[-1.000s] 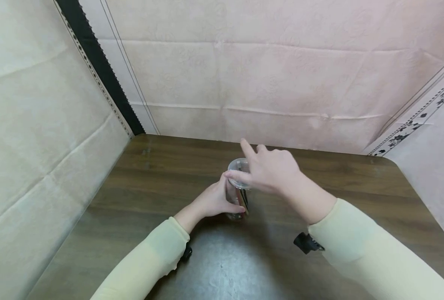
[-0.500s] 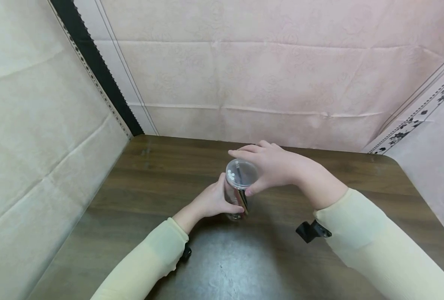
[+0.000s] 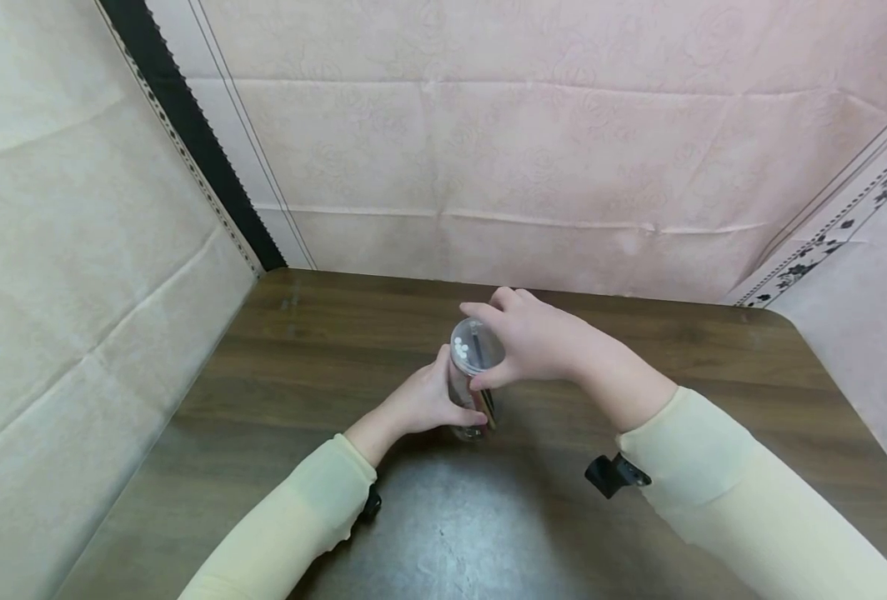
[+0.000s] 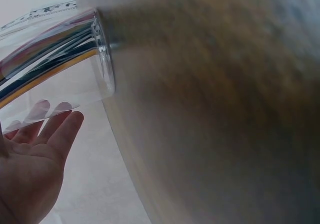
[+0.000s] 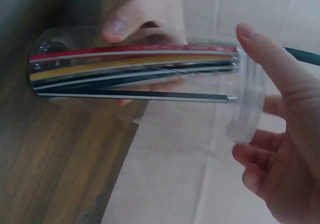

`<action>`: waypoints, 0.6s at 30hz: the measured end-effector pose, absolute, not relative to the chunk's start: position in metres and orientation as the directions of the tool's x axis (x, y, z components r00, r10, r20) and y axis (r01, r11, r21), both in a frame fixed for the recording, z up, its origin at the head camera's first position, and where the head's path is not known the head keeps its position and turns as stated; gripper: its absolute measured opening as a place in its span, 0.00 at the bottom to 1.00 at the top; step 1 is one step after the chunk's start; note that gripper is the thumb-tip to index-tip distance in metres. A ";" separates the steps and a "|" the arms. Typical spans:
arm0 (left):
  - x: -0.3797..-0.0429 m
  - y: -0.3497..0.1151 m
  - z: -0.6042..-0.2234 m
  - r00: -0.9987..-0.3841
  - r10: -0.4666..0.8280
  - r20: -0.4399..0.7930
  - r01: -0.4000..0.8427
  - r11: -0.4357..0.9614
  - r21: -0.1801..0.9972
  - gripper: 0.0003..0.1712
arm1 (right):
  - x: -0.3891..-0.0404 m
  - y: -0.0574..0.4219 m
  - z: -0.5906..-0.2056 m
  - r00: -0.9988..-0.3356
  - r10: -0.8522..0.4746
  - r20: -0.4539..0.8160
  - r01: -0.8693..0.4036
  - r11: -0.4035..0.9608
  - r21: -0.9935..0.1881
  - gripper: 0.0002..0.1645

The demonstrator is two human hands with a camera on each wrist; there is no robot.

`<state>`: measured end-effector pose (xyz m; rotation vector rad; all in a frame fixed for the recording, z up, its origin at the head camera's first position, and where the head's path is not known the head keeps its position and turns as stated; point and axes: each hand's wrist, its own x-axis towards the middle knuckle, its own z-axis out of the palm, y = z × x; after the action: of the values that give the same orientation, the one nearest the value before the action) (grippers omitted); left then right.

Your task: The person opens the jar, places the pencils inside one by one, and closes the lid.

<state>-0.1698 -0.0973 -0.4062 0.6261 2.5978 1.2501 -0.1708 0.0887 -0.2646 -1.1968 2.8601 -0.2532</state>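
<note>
A clear plastic jar (image 3: 458, 385) stands upright on the table, holding several striped pencils (image 5: 135, 66) in red, yellow and dark tones. Their pale ends show through the clear lid (image 3: 476, 348). My left hand (image 3: 423, 402) grips the jar's body from the left, thumb across the near side; in the left wrist view its fingers (image 4: 62, 134) lie along the wall. From the right, my right hand (image 3: 537, 337) holds the lid by its rim, thumb (image 5: 262, 48) on the near edge and the other fingers round the far side.
The brown wood-grain table (image 3: 323, 358) runs back to a pale cloth wall (image 3: 548, 167). Another cloth wall (image 3: 76, 292) rises along the left edge. A black wrist camera (image 3: 614, 475) hangs under my right sleeve.
My right hand has gone from over the lid with its index finger raised, to spread around it, to thumb and fingers drawn in on the rim. The left hand has kept its grip.
</note>
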 end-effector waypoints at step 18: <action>-0.168 -0.097 -0.406 -0.886 0.462 0.016 0.301 0.549 0.780 0.55 | -0.159 0.083 -0.269 -0.831 -0.544 0.114 -0.538 0.839 0.078 0.53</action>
<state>-0.1681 -0.0966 -0.4065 0.6461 2.5922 1.2497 -0.1589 0.0828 -0.2694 -0.9282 3.1386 0.0696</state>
